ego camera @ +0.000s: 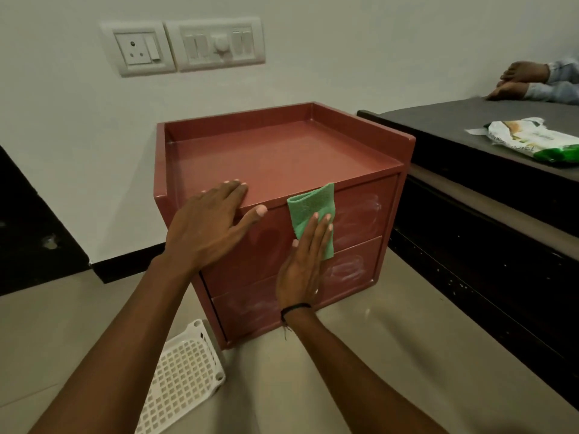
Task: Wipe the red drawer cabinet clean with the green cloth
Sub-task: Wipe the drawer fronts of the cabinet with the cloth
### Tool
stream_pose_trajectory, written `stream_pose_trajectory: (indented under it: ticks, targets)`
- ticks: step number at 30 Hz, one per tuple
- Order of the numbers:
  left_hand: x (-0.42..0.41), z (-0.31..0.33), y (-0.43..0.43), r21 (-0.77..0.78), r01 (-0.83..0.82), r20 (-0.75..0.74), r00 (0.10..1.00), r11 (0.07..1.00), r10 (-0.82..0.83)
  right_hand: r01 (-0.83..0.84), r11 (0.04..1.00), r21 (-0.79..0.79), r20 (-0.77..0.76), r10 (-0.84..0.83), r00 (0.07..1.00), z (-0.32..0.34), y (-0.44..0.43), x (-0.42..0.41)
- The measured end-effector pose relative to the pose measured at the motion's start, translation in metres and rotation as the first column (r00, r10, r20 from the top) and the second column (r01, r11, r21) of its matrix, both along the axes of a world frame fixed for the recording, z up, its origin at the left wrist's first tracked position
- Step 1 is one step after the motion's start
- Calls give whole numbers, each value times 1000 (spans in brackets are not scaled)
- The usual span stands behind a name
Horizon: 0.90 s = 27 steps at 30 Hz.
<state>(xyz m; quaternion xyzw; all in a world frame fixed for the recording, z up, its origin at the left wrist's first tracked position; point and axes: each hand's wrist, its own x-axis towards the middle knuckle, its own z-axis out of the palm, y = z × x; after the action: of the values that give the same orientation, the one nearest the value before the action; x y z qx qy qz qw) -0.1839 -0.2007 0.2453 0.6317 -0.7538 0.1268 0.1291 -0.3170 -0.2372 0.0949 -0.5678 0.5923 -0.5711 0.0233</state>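
Note:
The red drawer cabinet (282, 158) stands on the floor against the wall, with a rimmed top and two drawer fronts facing me. My left hand (210, 227) lies flat on its front top edge, thumb hooked over the upper drawer front. My right hand (305, 261) presses the green cloth (310, 208) flat against the upper drawer front, fingers straight and pointing up. The cloth's top corner reaches the cabinet's top edge. Wet, whitish streaks show on both drawer fronts to the right of the cloth.
A white plastic lattice basket (181, 380) lies on the tiled floor by the cabinet's lower left corner. A dark bed frame (470, 214) runs along the right, with a wipes packet (532, 139) on it and another person's feet (520, 79) at the far end. Wall switches (185, 47) sit above.

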Motion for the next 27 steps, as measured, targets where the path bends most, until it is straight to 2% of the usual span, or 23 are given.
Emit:
stream_pose_trajectory:
  ticks: [3, 5, 8, 12, 14, 16, 18, 20, 23, 25, 27]
  targets:
    - [-1, 0, -1, 14, 2, -8, 1000, 1000, -2, 78, 995, 68, 297, -94, 950, 16, 9, 33]
    - [-1, 1, -1, 20, 6, -16, 1000, 1000, -6, 84, 992, 93, 391, -114, 913, 21, 16, 49]
    - [-1, 2, 0, 20, 2, -6, 1000, 1000, -2, 33, 995, 94, 329, -62, 942, 16, 32, 53]
    - [-1, 1, 2, 23, -1, 7, 1000, 1000, 1, 55, 996, 69, -57, -52, 997, 3, 16, 11]
    - [0, 0, 1, 17, 5, 1, 1000, 1000, -5, 21, 998, 64, -133, -12, 991, -1, 7, -6]
    - [1, 0, -1, 4, 15, -4, 1000, 1000, -15, 5, 997, 79, -58, -1, 998, 3, 9, -3]
    - [1, -1, -3, -5, 18, -1, 1000, 1000, -18, 41, 992, 116, 99, -52, 994, 13, 14, 15]
    - [1, -2, -4, -2, 16, 7, 1000, 1000, -16, 51, 984, 171, 273, -97, 957, 28, 17, 34]
    - [1, -2, -6, 10, 3, 21, 1000, 1000, -3, -33, 980, 197, 473, -65, 879, 44, 21, 51]
    - [0, -2, -5, 13, -4, 22, 1000, 1000, 4, -85, 975, 205, 450, -17, 893, 39, 27, 54]
    - [-1, -1, -4, 8, -7, 26, 1000, 1000, 7, -82, 976, 200, 318, 14, 948, 22, 33, 46]
